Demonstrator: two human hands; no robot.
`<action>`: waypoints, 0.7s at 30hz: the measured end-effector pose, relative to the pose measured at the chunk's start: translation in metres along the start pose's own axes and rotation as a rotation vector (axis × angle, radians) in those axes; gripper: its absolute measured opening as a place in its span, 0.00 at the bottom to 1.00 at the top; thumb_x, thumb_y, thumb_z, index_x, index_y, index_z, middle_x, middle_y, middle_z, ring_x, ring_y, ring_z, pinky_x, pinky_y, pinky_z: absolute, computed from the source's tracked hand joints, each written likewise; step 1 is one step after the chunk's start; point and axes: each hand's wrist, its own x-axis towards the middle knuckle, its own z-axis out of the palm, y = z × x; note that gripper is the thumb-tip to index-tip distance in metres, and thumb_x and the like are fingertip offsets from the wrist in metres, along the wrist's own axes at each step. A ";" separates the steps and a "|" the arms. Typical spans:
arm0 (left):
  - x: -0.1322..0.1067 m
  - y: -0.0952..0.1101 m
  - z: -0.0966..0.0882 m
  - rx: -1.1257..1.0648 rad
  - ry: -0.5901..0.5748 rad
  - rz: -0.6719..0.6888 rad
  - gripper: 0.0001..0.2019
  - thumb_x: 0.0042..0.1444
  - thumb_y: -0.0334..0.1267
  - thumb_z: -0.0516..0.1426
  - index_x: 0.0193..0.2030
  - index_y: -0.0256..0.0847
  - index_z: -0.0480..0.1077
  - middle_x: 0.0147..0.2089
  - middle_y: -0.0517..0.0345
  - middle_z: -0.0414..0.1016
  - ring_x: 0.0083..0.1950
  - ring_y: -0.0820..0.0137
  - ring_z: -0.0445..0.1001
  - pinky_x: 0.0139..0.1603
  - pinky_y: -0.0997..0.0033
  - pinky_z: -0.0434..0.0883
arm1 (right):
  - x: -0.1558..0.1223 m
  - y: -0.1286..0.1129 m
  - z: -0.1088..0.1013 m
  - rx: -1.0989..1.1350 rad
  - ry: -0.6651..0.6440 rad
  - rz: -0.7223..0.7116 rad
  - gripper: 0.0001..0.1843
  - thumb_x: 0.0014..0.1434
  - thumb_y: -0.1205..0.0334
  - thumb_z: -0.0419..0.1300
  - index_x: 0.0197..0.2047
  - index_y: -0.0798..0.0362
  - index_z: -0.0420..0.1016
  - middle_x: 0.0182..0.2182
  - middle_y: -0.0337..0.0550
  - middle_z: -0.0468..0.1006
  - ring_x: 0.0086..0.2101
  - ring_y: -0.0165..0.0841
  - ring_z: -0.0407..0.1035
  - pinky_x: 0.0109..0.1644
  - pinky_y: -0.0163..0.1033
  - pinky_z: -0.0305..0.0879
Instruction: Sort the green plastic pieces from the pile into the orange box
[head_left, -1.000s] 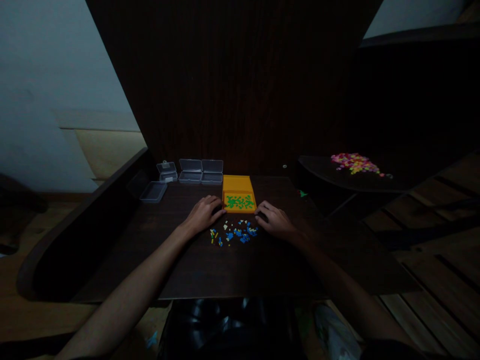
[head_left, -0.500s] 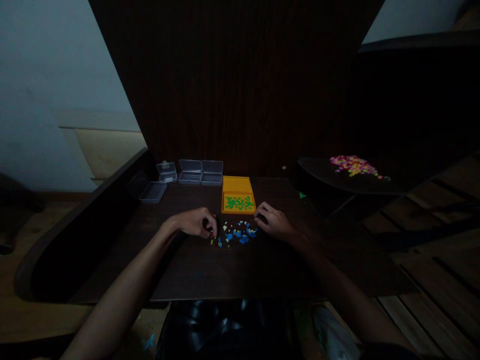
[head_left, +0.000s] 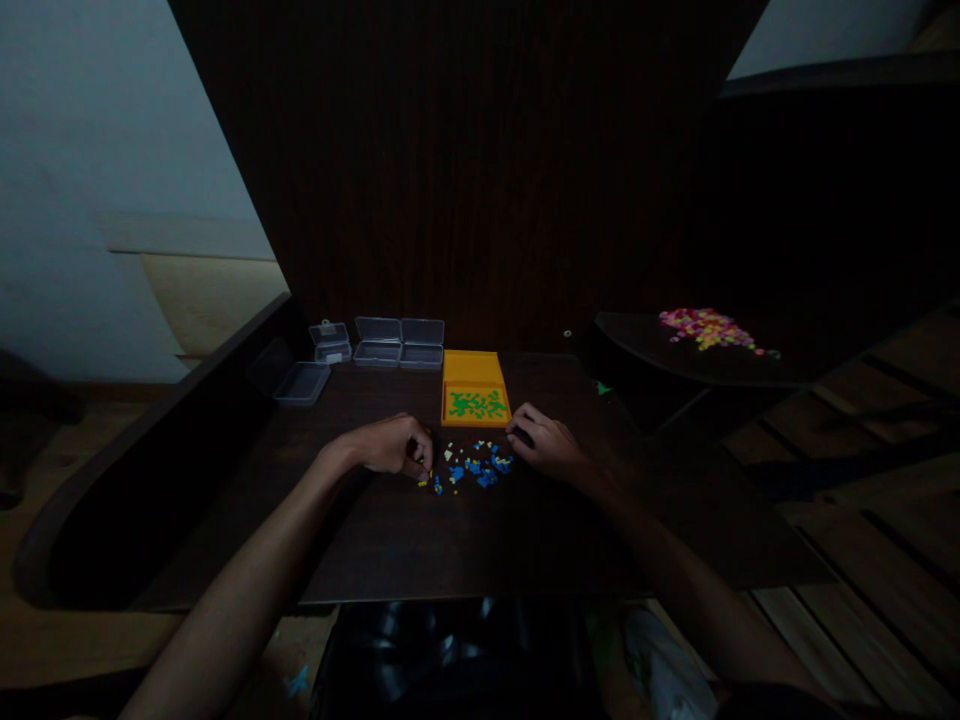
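Note:
My left hand (head_left: 396, 445) is over the left end of a scatter of small plastic pieces, its thumb and index finger pinched together low over the table. At those fingertips are tiny yellow pieces (head_left: 423, 483); whether one is between the fingers is too small to tell. Blue pieces (head_left: 487, 479) and pale cream pieces (head_left: 448, 455) lie loose between my hands. My right hand (head_left: 551, 445) rests at the right of the scatter, fingers curled and tips close together beside the near right corner of an open yellow box (head_left: 472, 367). Anything in that grip is hidden. Green pieces (head_left: 478, 404) are spread inside the box.
Clear plastic cases with raised lids (head_left: 399, 353), a smaller clear case (head_left: 331, 350) and a clear tray (head_left: 302, 384) stand at the back left. A heap of pink, yellow and orange bits (head_left: 706, 328) lies on the dark shelf (head_left: 652, 358) at right. A raised side edge (head_left: 165, 455) bounds the left.
My left fingertips have shifted very slightly among the yellow pieces. My right hand stays in the same place by the box. The whole view has drifted a little.

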 end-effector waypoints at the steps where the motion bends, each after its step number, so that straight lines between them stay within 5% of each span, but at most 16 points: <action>1: 0.000 0.000 0.000 -0.001 0.000 0.005 0.03 0.48 0.33 0.65 0.32 0.38 0.80 0.28 0.60 0.76 0.29 0.75 0.70 0.29 0.79 0.61 | 0.000 0.000 0.000 0.000 0.000 0.001 0.08 0.63 0.61 0.54 0.42 0.51 0.73 0.45 0.44 0.71 0.39 0.33 0.70 0.41 0.36 0.63; 15: 0.001 0.008 0.003 -0.020 0.001 0.003 0.04 0.49 0.30 0.61 0.32 0.37 0.78 0.29 0.60 0.77 0.28 0.75 0.70 0.29 0.79 0.62 | 0.000 -0.002 -0.002 -0.017 -0.039 0.008 0.10 0.64 0.60 0.53 0.45 0.51 0.73 0.47 0.44 0.71 0.39 0.33 0.70 0.39 0.35 0.63; 21: -0.002 0.009 -0.007 -0.168 0.200 -0.025 0.10 0.54 0.40 0.58 0.36 0.35 0.75 0.31 0.58 0.76 0.31 0.74 0.70 0.32 0.77 0.65 | 0.000 -0.003 -0.003 -0.022 -0.039 -0.005 0.11 0.64 0.59 0.53 0.46 0.51 0.73 0.46 0.44 0.70 0.39 0.33 0.70 0.40 0.35 0.63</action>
